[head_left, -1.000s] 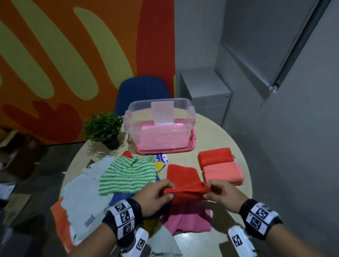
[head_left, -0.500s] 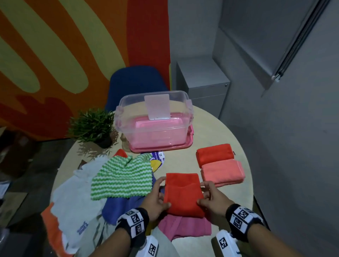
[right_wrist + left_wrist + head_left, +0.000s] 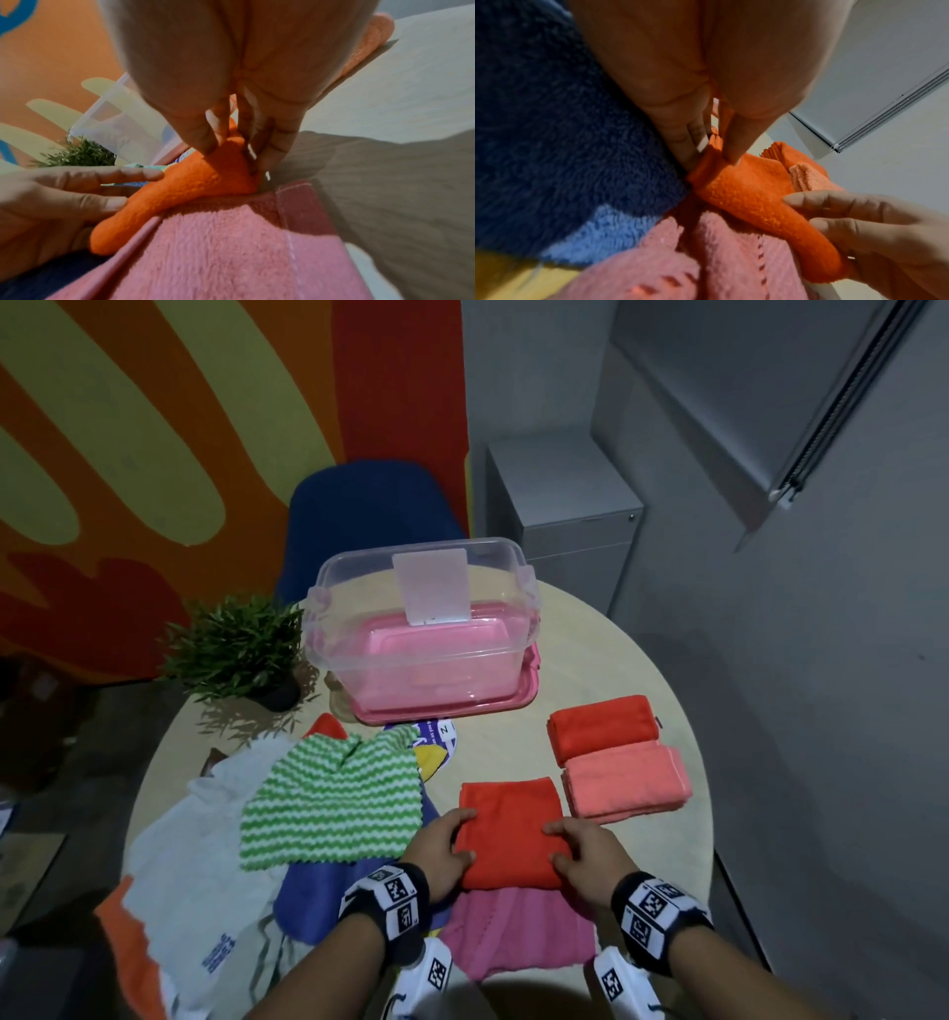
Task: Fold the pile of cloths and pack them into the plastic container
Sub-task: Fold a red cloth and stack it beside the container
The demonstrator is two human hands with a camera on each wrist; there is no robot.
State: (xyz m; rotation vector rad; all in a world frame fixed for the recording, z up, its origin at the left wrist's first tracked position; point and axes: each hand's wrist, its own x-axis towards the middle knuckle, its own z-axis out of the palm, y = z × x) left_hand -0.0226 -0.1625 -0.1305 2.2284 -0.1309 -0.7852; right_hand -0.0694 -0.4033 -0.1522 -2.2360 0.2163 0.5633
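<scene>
Red cloth (image 3: 511, 834) folded, left hand (image 3: 436, 852) and right hand (image 3: 583, 857) pinching its sides

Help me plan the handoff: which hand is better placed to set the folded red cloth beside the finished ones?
Right. The right hand grips the red cloth on the side nearest the folded coral cloth; the left hand would cross over.
</scene>
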